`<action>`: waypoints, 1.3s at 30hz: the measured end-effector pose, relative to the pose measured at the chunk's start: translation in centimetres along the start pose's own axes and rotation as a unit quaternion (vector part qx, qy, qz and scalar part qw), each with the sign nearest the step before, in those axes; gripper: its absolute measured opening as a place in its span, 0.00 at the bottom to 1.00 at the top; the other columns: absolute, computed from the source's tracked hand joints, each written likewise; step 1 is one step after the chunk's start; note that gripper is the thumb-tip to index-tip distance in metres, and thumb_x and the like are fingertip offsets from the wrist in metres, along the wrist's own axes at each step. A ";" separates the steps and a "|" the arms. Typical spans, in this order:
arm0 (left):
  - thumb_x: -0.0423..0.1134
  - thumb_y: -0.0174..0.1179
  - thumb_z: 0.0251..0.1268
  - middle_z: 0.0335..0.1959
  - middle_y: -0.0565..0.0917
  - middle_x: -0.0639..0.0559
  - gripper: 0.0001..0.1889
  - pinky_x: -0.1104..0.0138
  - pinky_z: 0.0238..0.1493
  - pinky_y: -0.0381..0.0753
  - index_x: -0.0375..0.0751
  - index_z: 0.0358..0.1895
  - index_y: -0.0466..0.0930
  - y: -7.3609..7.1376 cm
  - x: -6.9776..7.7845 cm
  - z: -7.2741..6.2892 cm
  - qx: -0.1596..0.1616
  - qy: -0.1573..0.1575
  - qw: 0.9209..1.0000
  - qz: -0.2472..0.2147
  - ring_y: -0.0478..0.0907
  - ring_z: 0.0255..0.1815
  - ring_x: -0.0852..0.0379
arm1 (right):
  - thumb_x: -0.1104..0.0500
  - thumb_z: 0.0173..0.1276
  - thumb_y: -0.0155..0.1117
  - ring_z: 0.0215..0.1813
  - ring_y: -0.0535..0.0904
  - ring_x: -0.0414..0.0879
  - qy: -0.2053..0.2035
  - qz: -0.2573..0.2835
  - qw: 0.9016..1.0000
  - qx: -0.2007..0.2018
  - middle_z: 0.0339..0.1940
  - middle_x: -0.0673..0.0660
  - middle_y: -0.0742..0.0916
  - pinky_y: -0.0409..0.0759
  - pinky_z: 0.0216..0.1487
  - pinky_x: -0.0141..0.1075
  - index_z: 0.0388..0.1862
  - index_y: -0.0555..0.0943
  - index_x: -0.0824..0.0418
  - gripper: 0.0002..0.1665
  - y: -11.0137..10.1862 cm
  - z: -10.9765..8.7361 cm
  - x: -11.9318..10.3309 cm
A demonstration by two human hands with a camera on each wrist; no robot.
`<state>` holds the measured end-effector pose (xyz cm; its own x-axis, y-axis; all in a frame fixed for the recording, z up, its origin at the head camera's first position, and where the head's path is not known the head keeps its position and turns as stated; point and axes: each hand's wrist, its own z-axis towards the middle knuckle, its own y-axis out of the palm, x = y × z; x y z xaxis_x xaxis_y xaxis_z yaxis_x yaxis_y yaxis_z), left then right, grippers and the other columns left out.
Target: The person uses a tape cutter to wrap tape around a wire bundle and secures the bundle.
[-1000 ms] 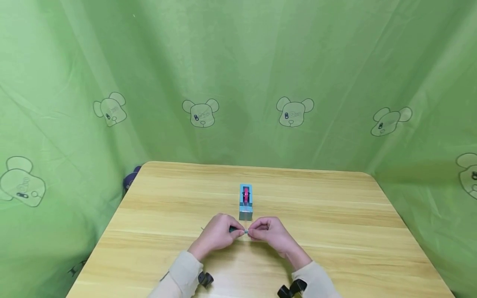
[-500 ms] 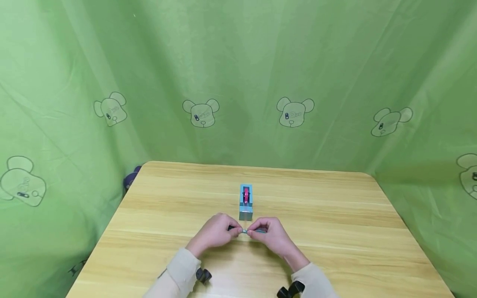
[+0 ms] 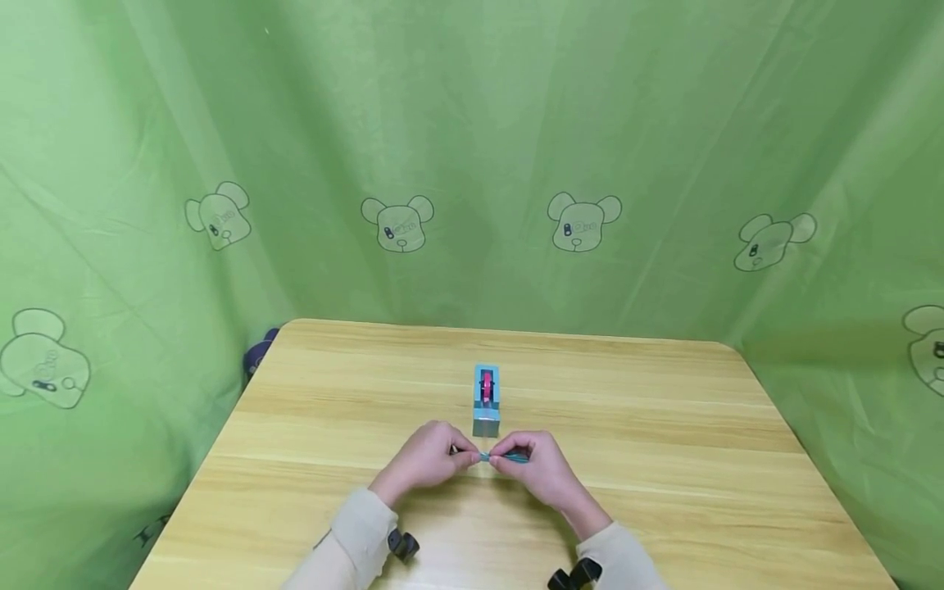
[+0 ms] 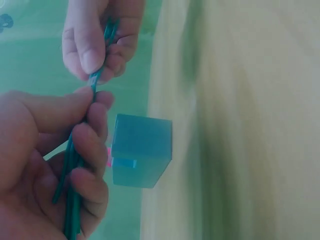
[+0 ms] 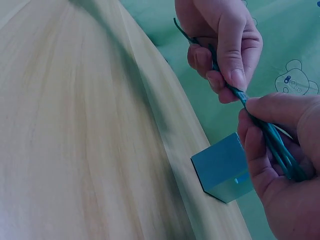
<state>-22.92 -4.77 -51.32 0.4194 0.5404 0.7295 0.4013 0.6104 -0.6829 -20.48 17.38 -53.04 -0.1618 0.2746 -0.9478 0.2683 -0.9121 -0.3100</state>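
Cord [image 5: 280, 146] pinched in my left hand [image 3: 433, 456] and right hand [image 3: 538, 463], fingertips nearly meeting, just my side of the dispenser [image 3: 486, 423]; more cord shows at my right hand than a second ago, so I judge it's being turned or fed rightward

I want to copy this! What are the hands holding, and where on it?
The left hand and right hand both pinch a bundle of green strands partway along its length, close together.
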 end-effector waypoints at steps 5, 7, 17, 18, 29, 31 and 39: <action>0.40 0.66 0.66 0.34 0.88 0.60 0.05 0.72 0.30 0.77 0.47 0.39 0.91 0.5 0.0 -0.2 0.028 0.009 0.999 0.013 0.74 0.24 0.68 | 0.62 0.62 0.73 0.40 0.83 0.48 0.028 -0.003 1.000 0.007 0.36 0.54 0.88 0.82 0.43 0.34 0.36 0.87 0.60 0.05 0.1 0.0 -0.1; 0.40 0.66 0.66 0.34 0.88 0.60 0.05 0.72 0.32 0.77 0.47 0.39 0.91 0.6 0.1 -0.2 0.037 0.012 0.999 0.025 0.76 0.27 0.69 | 0.62 0.62 0.73 0.40 0.83 0.49 0.039 0.009 0.999 0.006 0.37 0.55 0.87 0.83 0.43 0.36 0.37 0.86 0.61 0.06 0.1 0.0 -0.2; 0.38 0.67 0.65 0.33 0.87 0.59 0.05 0.75 0.33 0.77 0.45 0.39 0.91 1.2 0.1 -0.3 0.070 0.034 0.995 0.054 0.77 0.30 0.70 | 0.63 0.70 0.65 0.43 0.84 0.60 0.097 0.108 0.989 -0.038 0.39 0.70 0.86 0.85 0.44 0.42 0.42 0.83 0.72 0.11 -0.4 0.1 -0.2; 0.38 0.67 0.65 0.33 0.87 0.59 0.05 0.75 0.33 0.78 0.45 0.39 0.91 1.3 0.1 -0.3 0.073 0.037 0.995 0.055 0.78 0.30 0.70 | 0.63 0.70 0.64 0.42 0.84 0.59 0.101 0.112 0.988 -0.041 0.39 0.71 0.86 0.85 0.43 0.42 0.42 0.83 0.73 0.11 -0.5 0.1 -0.2; 0.38 0.67 0.65 0.33 0.87 0.58 0.05 0.74 0.36 0.78 0.45 0.39 0.91 1.4 -0.1 -0.3 0.078 0.044 0.994 0.058 0.79 0.33 0.69 | 0.65 0.68 0.66 0.42 0.85 0.56 0.128 0.159 0.977 -0.055 0.41 0.73 0.85 0.83 0.48 0.44 0.41 0.81 0.74 0.10 -0.8 0.3 0.0; 0.38 0.67 0.65 0.34 0.87 0.59 0.05 0.74 0.36 0.78 0.45 0.40 0.91 1.3 -0.1 -0.3 0.075 0.042 0.994 0.062 0.79 0.33 0.69 | 0.66 0.67 0.66 0.45 0.84 0.59 0.126 0.169 0.976 -0.051 0.42 0.73 0.85 0.82 0.52 0.48 0.41 0.80 0.75 0.10 -0.7 0.4 0.2; 0.40 0.62 0.70 0.37 0.87 0.61 0.07 0.72 0.34 0.77 0.47 0.41 0.90 0.5 0.0 -0.1 0.033 -0.003 0.998 0.048 0.76 0.27 0.69 | 0.65 0.64 0.70 0.44 0.84 0.56 0.092 0.136 0.986 -0.039 0.40 0.64 0.86 0.83 0.48 0.42 0.42 0.82 0.73 0.12 -0.5 0.4 0.7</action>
<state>-22.63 -4.51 -51.66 0.4477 0.6021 0.6611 0.3053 0.5920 -0.7459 -21.11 17.93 -53.47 0.0996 0.0809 -0.9917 0.3521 -0.9351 -0.0409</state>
